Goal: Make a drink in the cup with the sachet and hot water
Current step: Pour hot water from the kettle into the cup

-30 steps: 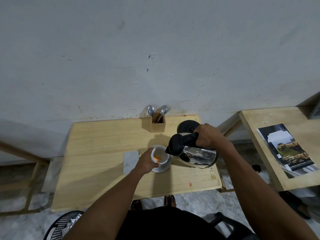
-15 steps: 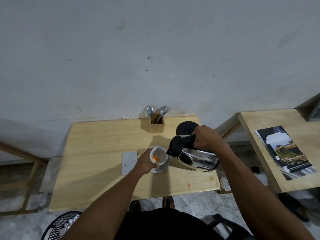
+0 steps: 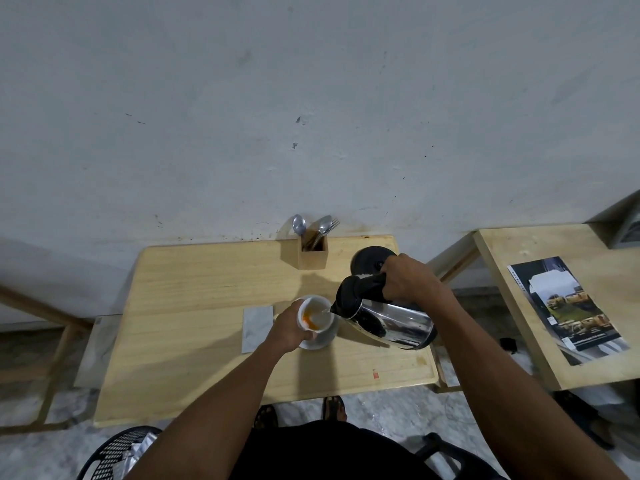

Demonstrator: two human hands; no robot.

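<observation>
A white cup (image 3: 316, 313) with orange powder inside stands on a white saucer (image 3: 325, 339) near the middle of the wooden table (image 3: 207, 299). My left hand (image 3: 290, 326) grips the cup's left side. My right hand (image 3: 403, 277) holds the black handle of a steel kettle (image 3: 388, 318), tilted to the left with its spout over the cup's rim. A thin stream of water runs into the cup. A silver sachet (image 3: 257, 326) lies flat just left of my left hand.
A wooden holder with spoons and a fork (image 3: 313, 249) stands at the table's back edge. The black kettle base (image 3: 369, 263) sits behind my right hand. A second table with a brochure (image 3: 568, 311) is at the right. A black mesh bin (image 3: 117, 452) is at the bottom left.
The kettle has tipped further to the left and its spout has reached the cup; water now flows in. My left hand stays on the cup.
</observation>
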